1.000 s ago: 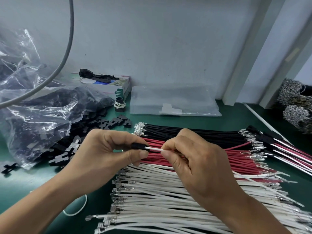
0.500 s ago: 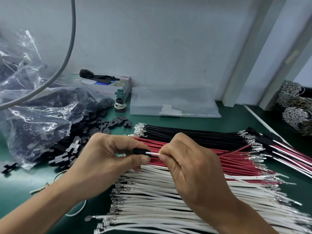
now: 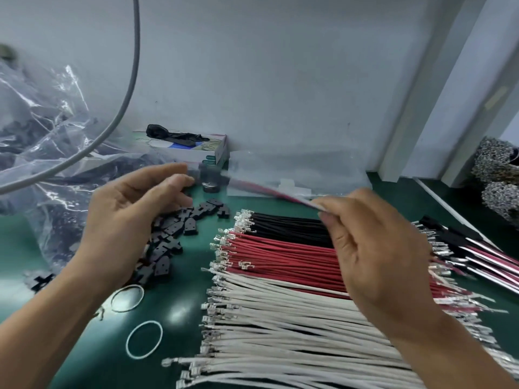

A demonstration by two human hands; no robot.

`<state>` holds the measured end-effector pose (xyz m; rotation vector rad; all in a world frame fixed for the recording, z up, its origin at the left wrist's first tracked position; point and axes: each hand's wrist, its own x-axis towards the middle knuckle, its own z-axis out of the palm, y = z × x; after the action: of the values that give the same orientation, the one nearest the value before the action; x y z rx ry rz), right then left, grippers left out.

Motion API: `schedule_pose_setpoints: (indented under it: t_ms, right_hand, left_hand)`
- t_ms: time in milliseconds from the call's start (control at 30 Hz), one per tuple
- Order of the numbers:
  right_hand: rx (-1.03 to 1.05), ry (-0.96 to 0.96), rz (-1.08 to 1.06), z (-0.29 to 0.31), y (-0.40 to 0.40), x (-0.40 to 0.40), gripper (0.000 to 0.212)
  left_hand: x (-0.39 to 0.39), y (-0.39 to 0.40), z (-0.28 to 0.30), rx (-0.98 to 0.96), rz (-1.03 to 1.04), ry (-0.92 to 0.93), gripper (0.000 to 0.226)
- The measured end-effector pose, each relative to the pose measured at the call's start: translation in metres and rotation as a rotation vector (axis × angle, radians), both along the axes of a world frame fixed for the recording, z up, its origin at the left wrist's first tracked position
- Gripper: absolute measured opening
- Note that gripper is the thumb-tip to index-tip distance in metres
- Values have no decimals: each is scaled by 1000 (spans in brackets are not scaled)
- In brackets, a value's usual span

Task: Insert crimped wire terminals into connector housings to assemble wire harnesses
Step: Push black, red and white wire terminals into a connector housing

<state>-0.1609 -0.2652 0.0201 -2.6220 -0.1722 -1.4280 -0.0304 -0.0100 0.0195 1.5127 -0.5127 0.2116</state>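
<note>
Currently the right hand (image 3: 373, 248) pinches a blurred red-and-white wire (image 3: 269, 190) above the wire rows on the counter (image 3: 179, 318). Left hand (image 3: 126, 220) hovers over the black housings (image 3: 174, 234), grip loose and empty.

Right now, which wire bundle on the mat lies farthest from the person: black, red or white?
The black wires: they lie nearest the wall, with the red wires next and the white wires closest to the person.

An assembly workshop: a green counter (image 3: 179, 357) carries sorted rows of crimped wires (image 3: 280, 310), a heap of black connector housings (image 3: 174, 234) and bagged parts (image 3: 42, 153).
</note>
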Motion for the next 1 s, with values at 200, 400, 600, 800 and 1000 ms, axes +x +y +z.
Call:
schedule_pose_setpoints:
  t_ms: [200, 400, 600, 800, 1000]
  right_hand:
    - [-13, -74, -25, 42, -42, -26, 24]
    - [79, 201, -303, 7, -199, -78, 18]
    - [20, 334, -631, -69, -326, -155, 26]
    - [133, 432, -661, -71, -314, -157, 33]
    - [196, 313, -314, 0, -163, -73, 11]
  left_hand:
    - [6, 7, -12, 888, 210, -362, 12]
    - [19, 19, -19, 1332, 200, -516, 23]
    - [58, 36, -52, 1343, 212, -544, 26]
    - [68, 40, -59, 1179, 196, -622, 12]
    - [13, -2, -34, 912, 291, -552, 11]
